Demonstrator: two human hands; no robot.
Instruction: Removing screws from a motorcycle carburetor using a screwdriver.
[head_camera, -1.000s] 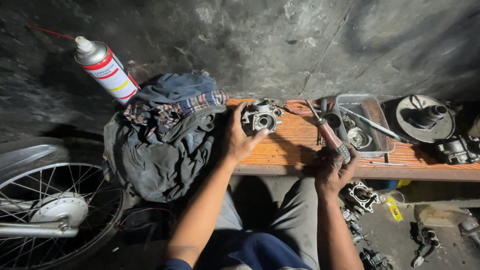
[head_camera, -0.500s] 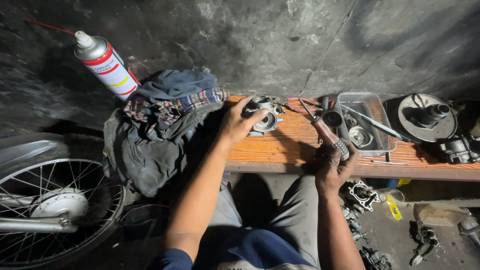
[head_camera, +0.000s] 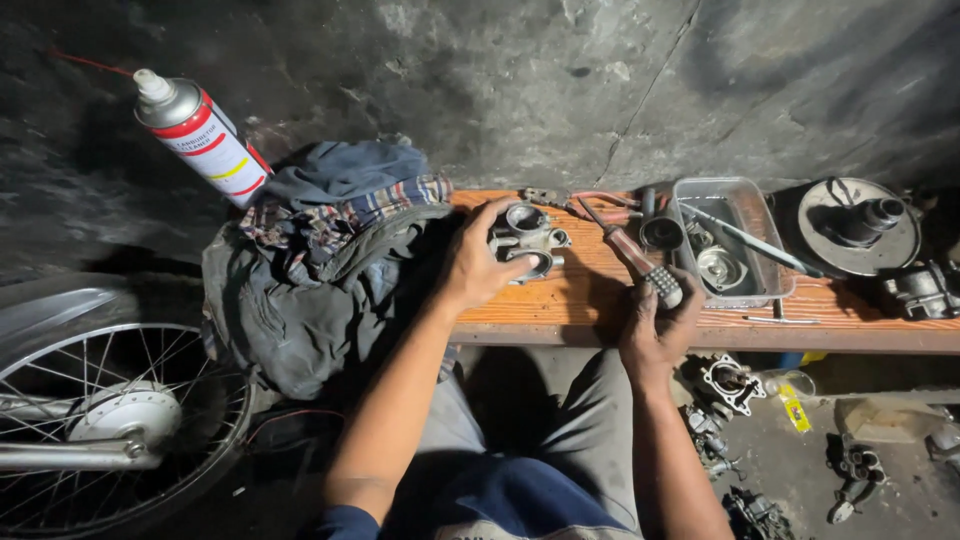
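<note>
At far left a spoked motorcycle wheel with a silver hub (head_camera: 110, 420) stands on the floor. Above it a silver aerosol can with a white label banded in red and yellow (head_camera: 200, 135) leans against the dark wall, a thin red straw at its nozzle. Beside it, a heap of dark grey and blue cloth with a striped band (head_camera: 320, 250) lies over the end of the orange wooden surface (head_camera: 590, 300).

The left hand (head_camera: 478, 262) rests on a small grey cast-metal carburettor body (head_camera: 528, 240), which sits on the surface near its back edge; the fingers curl round its left side, a loose grip. The right hand (head_camera: 655, 325) is clenched on a screwdriver with a dark reddish handle (head_camera: 628, 252), at the front edge, tip pointing away.

I judge that the screwdriver could slip and gouge the soft casting, or the body could skid under so light a hold. Further right stands a clear rectangular plastic tray of small parts (head_camera: 768, 285), then a round grey metal disc with a central hub (head_camera: 858, 225).
</note>
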